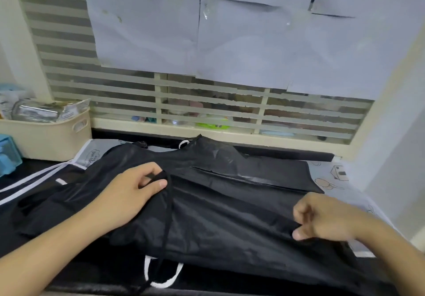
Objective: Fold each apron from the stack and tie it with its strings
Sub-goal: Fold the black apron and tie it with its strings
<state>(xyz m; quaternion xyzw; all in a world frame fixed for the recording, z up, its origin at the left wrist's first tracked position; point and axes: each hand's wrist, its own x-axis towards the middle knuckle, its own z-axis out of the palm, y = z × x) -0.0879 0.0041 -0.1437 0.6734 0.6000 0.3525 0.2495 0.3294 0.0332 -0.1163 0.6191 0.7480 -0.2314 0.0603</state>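
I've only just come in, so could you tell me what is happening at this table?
A person is working on a black apron spread across the table. The left hand pinches the apron's black string, which trails toward the near edge. The right hand grips the apron's right edge. The apron is not yet a tied bundle.

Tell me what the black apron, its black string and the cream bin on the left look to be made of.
Black apron: thin woven synthetic, probably nylon or polyester; it shows a soft sheen and fine creases. Black string, pinched by the left hand: flat matte fabric tape, possibly cotton or polyester. Cream bin: moulded plastic, smooth with a cut-out handle.
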